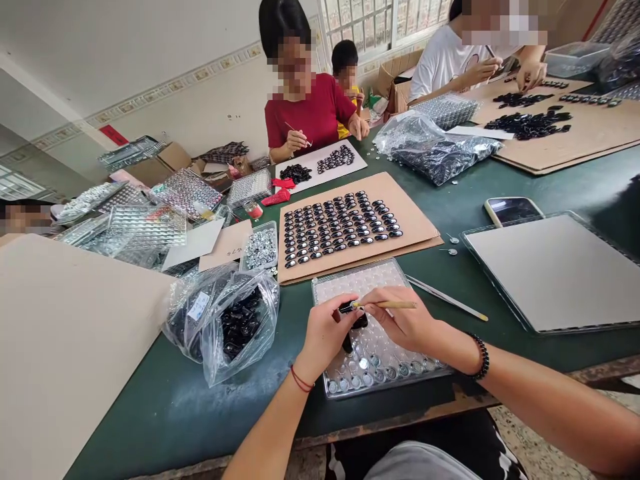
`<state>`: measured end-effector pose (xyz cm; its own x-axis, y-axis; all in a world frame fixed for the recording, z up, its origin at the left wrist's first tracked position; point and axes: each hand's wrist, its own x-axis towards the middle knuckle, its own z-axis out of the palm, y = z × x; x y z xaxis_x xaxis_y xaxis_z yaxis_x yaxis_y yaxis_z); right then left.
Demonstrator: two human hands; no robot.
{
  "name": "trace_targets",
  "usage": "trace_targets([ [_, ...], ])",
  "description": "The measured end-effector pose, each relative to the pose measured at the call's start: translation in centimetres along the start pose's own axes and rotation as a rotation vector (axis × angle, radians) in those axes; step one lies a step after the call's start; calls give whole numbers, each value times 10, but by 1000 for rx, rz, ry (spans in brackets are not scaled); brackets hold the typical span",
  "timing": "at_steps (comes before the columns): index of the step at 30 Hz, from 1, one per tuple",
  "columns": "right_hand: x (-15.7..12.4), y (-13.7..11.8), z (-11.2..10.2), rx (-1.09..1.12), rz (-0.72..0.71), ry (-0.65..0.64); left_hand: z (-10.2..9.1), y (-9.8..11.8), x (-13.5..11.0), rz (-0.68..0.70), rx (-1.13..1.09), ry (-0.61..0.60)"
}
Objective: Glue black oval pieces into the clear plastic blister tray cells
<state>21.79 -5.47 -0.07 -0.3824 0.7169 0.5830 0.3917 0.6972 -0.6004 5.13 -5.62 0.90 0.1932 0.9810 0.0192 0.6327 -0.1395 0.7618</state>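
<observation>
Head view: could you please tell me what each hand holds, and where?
Left hand pinches a small black piece by its edges; right hand grips a thin stick near its front tip.

left hand (325, 331) pinched | right hand (401, 321) pinched | nearly touching

Small black piece (349, 309), glossy, pinched in left hand (325, 330) just above clear blister tray (373, 272). Thin tan stick (395, 305), near level, gripped by right hand (403, 323), tip touching the piece. Tray lies flat, rows of round domes, nearest rows hold silvery discs.
</observation>
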Motion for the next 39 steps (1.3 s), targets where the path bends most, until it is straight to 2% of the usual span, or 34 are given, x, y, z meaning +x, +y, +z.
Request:
trace_targets([
  [12,-2,-1,2,-136,-79,-29,-2,5,-3,-9,-58,-20],
  [16,-3,2,5,-115,-81,-55,-2,4,-3,-20,-124,-29],
  [20,0,1,5,98,120,-34,-1,4,-2,-90,-238,-63],
  [25,8,-1,6,478,376,3,2,3,-2,-151,-361,-59],
  [29,17,6,1,988,771,-5,2,4,0,-163,-430,-49],
  [31,21,8,-3,1175,907,37,2,5,1,-190,-477,-32],
  [33,22,9,-6,1230,924,102,1,7,1,-231,-538,-41],
  [35,21,8,-5,1188,882,118,1,8,2,-266,-593,-70],
  [39,17,5,3,993,777,22,1,8,1,-307,-638,-118],
])
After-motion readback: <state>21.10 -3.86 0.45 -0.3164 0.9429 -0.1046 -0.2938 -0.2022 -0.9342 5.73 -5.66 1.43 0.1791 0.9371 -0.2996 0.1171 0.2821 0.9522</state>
